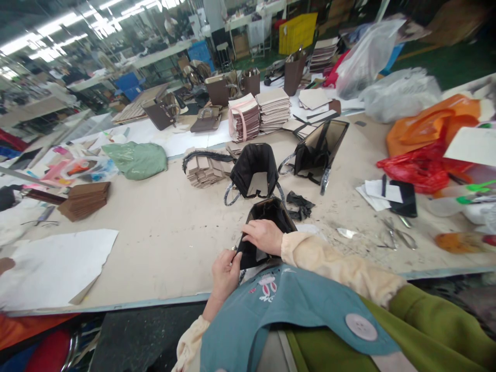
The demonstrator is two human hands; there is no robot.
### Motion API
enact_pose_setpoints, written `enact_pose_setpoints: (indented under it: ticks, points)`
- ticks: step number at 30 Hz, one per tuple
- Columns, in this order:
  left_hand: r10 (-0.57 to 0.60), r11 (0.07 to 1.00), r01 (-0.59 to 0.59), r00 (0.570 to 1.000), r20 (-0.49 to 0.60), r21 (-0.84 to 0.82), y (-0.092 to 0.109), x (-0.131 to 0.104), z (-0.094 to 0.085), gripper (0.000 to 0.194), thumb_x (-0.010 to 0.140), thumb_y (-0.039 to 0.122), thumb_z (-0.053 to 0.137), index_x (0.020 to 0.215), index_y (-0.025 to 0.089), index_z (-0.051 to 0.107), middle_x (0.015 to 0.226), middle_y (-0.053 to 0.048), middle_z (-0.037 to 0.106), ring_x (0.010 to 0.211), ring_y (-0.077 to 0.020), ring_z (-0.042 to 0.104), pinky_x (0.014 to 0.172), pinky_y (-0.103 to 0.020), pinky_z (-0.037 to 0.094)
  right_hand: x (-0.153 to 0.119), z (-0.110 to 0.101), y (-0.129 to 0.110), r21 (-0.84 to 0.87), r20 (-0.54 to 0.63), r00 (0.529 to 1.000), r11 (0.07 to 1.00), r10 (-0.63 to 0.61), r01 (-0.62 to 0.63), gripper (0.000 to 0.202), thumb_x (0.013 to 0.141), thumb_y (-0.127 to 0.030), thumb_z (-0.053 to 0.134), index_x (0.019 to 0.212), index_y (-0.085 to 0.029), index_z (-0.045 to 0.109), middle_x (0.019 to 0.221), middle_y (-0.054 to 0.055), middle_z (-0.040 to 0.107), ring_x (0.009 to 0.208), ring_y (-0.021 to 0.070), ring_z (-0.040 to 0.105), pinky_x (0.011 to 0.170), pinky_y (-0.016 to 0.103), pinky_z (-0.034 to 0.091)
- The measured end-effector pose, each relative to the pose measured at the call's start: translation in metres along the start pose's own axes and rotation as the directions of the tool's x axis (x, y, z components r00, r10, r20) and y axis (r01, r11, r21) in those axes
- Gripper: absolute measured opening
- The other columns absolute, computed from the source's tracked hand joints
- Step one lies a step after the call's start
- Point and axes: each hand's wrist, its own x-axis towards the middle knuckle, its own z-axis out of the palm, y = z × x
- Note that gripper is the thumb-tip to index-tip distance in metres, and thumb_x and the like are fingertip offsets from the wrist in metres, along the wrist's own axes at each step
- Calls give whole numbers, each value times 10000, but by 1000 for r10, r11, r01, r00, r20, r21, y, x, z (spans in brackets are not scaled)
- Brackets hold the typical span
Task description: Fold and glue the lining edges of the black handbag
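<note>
A black-lined handbag (271,207) stands open at the table's front edge, close against my apron. My left hand (226,268) pinches the bag's near left rim between thumb and fingers. Over the bag's opening lies my right hand (264,235), its fingers bent over the left side of the rim; part of the grip is hidden. Just beyond stands a second open handbag (256,173) with wrapped handles. A third handbag (321,152) leans open to the right of it. Crumpled black material (299,205) lies beside the bags.
Stacked board pieces (244,118) and brown bags (218,91) line the far side. A green cloth bundle (135,160) and brown panels (86,200) lie left. Scissors (391,235), a red plastic bag (420,168) and bottles (449,205) are on the right.
</note>
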Motion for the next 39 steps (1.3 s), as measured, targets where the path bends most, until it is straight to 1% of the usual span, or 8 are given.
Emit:
enact_pose_setpoints:
  ticks: [3,9,14,21,26,29,34,39]
  points:
    - [12,1000,-12,1000,2,15,1,0,0,245,859,304,471,661,179,544,624,3,510,624,-116,493,581,-225,359,2,-2,2,-3,23,999,999,-47,48,210,882,-325,526,1060,-252,610,816,26,589,746,144,531,610,254,333]
    - [18,987,-26,998,52,161,9,1,-5,226,879,314,433,737,180,547,687,-17,538,667,-135,511,600,-237,365,7,-7,5,-46,74,992,993,-101,104,176,885,-322,509,862,-219,649,805,27,585,728,148,518,603,260,321]
    - [16,974,-32,997,73,224,19,9,-11,235,826,401,526,909,187,574,780,-26,582,747,-161,542,670,-261,390,9,-7,3,-57,93,992,994,-91,97,190,888,-325,504,834,-206,642,808,32,589,735,155,524,600,265,321]
    - [-23,981,15,999,36,196,10,23,-5,245,872,286,448,690,182,574,679,-12,545,651,-133,516,613,-248,353,10,-9,0,-32,125,992,999,-34,38,163,874,-330,536,972,-214,596,874,31,603,804,165,560,624,261,356]
    - [-41,981,45,999,-25,188,-1,24,-6,295,863,307,467,608,176,536,628,1,497,623,-124,485,598,-247,334,10,-20,13,11,217,972,996,90,-94,315,806,-270,630,1085,-179,514,941,47,611,816,169,584,638,249,381]
    - [-31,987,36,999,-36,156,-3,25,-8,305,863,305,461,595,175,529,618,3,489,617,-119,478,600,-242,338,13,-26,25,30,306,952,999,21,-32,242,786,-257,649,998,-173,570,922,54,612,777,167,587,622,244,374]
    - [42,995,-45,999,33,89,-6,34,-14,282,858,304,462,627,174,557,632,-2,501,637,-118,489,610,-233,357,20,-35,41,86,334,930,988,-153,132,101,827,-224,587,867,-158,652,833,62,609,741,155,564,608,240,346]
    - [49,997,-54,995,90,47,-9,41,-15,269,850,309,463,639,178,567,645,-3,516,637,-119,498,610,-232,369,23,-30,51,111,287,946,986,-152,124,147,837,-267,582,800,-159,676,775,49,605,700,136,533,619,233,338]
